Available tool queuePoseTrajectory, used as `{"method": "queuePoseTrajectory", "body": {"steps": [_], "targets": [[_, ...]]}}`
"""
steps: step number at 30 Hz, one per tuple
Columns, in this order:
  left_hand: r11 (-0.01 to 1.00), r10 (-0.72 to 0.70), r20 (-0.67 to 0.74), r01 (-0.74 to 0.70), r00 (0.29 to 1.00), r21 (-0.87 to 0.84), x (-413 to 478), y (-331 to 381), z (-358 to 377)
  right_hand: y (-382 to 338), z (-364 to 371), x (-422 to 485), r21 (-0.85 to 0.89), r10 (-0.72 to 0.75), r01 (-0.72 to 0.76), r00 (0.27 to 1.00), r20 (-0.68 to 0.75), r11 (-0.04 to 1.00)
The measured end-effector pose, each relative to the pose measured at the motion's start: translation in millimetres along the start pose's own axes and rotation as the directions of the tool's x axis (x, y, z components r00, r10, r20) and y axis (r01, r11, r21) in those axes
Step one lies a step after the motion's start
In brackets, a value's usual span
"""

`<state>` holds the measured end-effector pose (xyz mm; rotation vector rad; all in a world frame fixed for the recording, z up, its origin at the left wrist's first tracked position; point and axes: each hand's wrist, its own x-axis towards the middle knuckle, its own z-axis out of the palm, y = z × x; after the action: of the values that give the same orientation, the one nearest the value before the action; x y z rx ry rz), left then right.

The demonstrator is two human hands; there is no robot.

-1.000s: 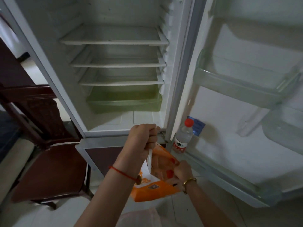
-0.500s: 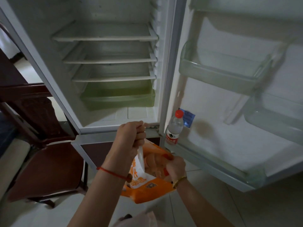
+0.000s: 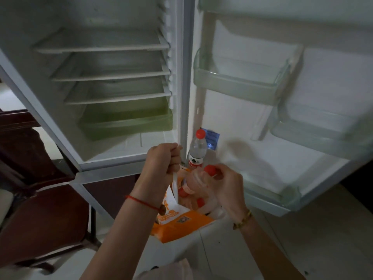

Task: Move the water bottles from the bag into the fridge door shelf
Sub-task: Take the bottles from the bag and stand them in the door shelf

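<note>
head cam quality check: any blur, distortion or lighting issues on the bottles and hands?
Head view: dim, flat indoor light, no glare. Wide-angle bend bows the fridge frame and door shelf. Motion blur smears the bottle lifted by the right hand; its label is unreadable. The left hand gripping the orange bag is fairly sharp, as is the standing bottle. A soft shadow falls on the door liner.

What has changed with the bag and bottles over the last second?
The right hand, which was down inside the bag, has come up holding a bottle near its red cap, lifting it out toward the door shelf. The left hand still holds the bag's handle up. The first bottle stays upright at the shelf's near end.
</note>
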<state>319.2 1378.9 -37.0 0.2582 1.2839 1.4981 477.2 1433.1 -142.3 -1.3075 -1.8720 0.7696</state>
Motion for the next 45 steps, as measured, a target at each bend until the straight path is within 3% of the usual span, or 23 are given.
{"method": "queuePoseTrajectory", "body": {"steps": [7,14,25,32,45], "targets": [[0.999,-0.050,0.006,0.050,0.999,0.004,3.8,-6.5,2.1,-13.3,-42.7,11.3,-0.019,-0.165,0.164,0.973,-0.160,0.986],[0.998,-0.053,0.011,0.053,0.999,0.031,7.2,-10.6,7.7,-9.7,-68.9,31.2,-0.144,-0.281,0.255,0.938,-0.202,0.956],[0.993,-0.093,0.025,0.091,0.995,0.073,8.4,-13.9,11.8,13.5,-49.7,80.6,-0.204,-0.218,0.182,0.961,-0.168,0.962],[0.989,-0.113,0.012,0.111,0.994,0.093,12.6,-16.2,10.5,29.8,-21.1,95.4,-0.193,-0.141,0.128,0.988,-0.057,0.973],[0.990,-0.110,-0.014,0.111,0.994,0.085,17.0,-11.6,5.5,34.6,8.7,106.5,-0.259,-0.155,0.144,0.988,-0.022,0.955]]}}
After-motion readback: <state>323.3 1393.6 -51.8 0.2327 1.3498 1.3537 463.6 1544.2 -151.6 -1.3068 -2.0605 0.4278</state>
